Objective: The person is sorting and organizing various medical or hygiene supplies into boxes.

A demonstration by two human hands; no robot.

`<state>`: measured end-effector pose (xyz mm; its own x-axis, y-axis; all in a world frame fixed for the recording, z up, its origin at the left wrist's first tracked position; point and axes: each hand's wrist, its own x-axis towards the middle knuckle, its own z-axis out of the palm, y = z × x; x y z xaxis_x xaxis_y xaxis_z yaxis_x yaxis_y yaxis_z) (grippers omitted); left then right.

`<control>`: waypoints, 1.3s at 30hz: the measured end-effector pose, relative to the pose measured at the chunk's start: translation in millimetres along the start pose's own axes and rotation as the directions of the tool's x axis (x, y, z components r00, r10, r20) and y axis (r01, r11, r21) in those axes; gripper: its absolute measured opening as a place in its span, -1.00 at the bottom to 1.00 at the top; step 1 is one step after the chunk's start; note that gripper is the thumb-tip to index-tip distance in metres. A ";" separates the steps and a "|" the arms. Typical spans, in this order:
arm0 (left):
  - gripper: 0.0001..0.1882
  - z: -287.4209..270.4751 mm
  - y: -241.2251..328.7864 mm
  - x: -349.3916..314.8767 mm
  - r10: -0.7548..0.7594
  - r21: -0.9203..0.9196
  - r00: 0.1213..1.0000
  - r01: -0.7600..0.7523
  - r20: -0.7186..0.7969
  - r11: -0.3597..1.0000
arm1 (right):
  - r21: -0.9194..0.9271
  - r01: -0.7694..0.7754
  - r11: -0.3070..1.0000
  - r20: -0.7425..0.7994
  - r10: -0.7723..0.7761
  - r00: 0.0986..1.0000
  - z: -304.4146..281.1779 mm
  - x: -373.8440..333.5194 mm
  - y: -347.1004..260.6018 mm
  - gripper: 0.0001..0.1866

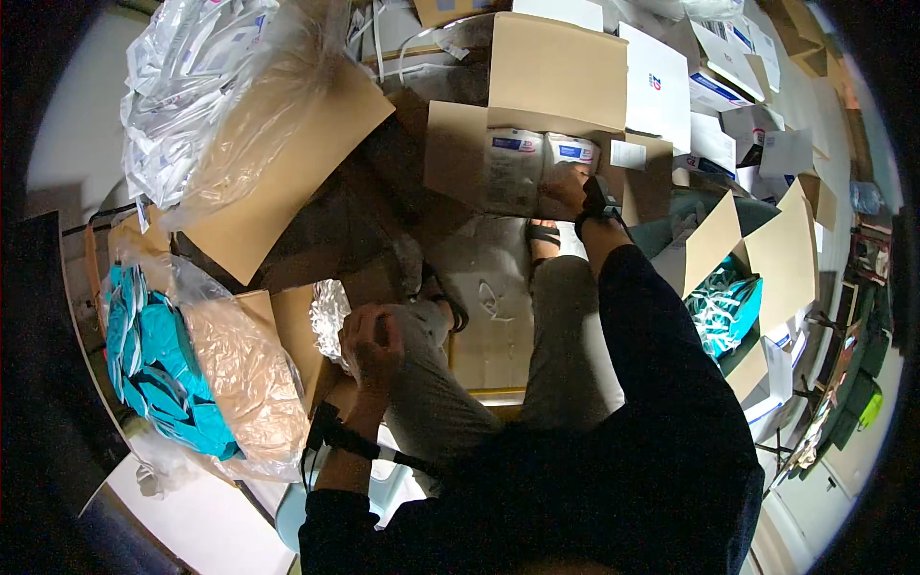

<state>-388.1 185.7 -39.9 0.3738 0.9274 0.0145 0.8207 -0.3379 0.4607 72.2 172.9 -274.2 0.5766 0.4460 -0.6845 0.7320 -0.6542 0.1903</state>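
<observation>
An open cardboard carton [556, 72] stands in front of me with its flaps spread. Inside it, two white plastic packets with blue labels sit side by side: a left packet [513, 172] and a right packet [572, 150]. My right hand [565, 187] grips the near part of the right packet, fingers curled and partly in shadow. My left hand [372, 342] is closed above my left knee, against a crumpled silvery wrapping [329, 321] at a box edge. What its fingers hold, if anything, is hidden.
To my left, teal packets [172, 359] fill a plastic-lined carton; white packets [192, 86] lie piled beyond. On the right, another open carton [781, 259] holds a teal packet [738, 311] with white strips. Several white boxes [709, 144] are stacked at the far right.
</observation>
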 end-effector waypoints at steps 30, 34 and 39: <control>-0.07 -38.1 158.8 -18.5 0.493 -0.492 0.865 -0.469 -0.090 0.733 | 0.854 0.388 0.348 -0.264 -0.353 0.898 -147.1 -325.7 28.2 -0.70; -0.23 -22.0 191.0 -57.4 0.679 -0.057 0.734 -0.679 -0.004 0.732 | 0.991 0.132 0.036 -0.098 -0.481 0.871 -103.4 -373.1 53.6 -0.50; -0.42 -55.3 176.5 -90.2 0.407 -0.591 0.879 -0.195 0.250 0.783 | 0.980 0.192 0.052 -0.093 -0.735 0.672 -116.2 -456.7 90.7 -0.23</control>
<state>-300.9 51.3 89.1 0.7705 0.6371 -0.0212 0.3142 -0.3505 0.8823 -82.5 -19.2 137.5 -0.1168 0.8372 -0.5343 -0.2067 -0.5467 -0.8114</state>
